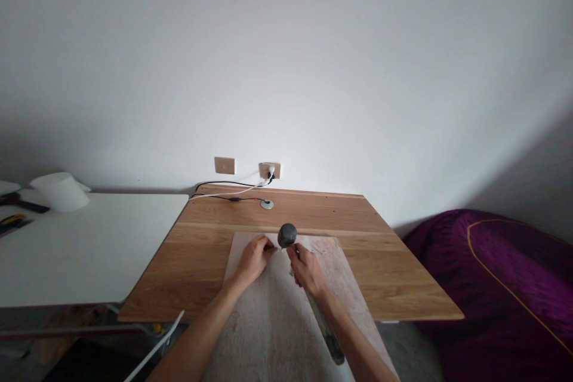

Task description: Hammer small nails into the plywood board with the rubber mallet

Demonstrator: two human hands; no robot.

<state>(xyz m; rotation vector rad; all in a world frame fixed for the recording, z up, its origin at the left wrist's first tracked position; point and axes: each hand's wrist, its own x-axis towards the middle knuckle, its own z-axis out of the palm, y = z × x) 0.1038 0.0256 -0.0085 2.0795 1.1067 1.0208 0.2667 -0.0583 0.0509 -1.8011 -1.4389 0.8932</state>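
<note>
My right hand (307,268) is wrapped round the handle of a hammer (287,234). Its dark, rounded head is up beside the fingers, and the handle runs back under my forearm to a dark end. To the left, my left hand (256,259) is low over a pale, worn board (268,322), with fingertips pinched together just left of the hammer head. Whatever lies between those fingertips is too small to make out. A few small whitish pieces (319,250) lie on the board right of my right hand.
Beneath the board is a wooden table (179,268) against the wall. At its back, cables run from a wall socket (270,170) past a round grommet (267,205). A white table (89,250) with a paper roll (59,191) adjoins on the left; a purple beanbag (492,286) sits right.
</note>
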